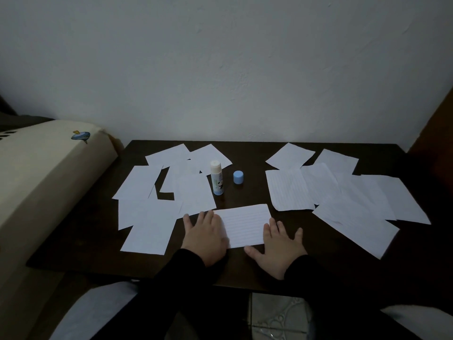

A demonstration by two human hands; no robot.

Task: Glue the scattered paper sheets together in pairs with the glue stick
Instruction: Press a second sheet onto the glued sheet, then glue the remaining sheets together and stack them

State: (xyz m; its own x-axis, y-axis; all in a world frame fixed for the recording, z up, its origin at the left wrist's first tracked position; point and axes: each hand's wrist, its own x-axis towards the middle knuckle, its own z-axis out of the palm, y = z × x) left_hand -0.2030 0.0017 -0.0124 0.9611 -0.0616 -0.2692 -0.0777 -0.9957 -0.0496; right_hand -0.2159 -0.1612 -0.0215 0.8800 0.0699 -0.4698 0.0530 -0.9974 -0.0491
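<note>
Pressing flat, left hand (pixel 204 238) and right hand (pixel 278 246) pin sheet (pixel 245 224).

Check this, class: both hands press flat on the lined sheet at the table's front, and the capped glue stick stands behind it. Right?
Not quite. The glue stick is uncapped: its blue cap sits beside it on the table, as the head view shows. Both the left hand and right hand do press flat on the lined sheet.

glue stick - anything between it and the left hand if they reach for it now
Nothing visible does. The glue stick stands upright and uncapped behind the lined sheet that the left hand presses flat; bare table lies between. Its blue cap sits off to the right, out of that path.
</note>
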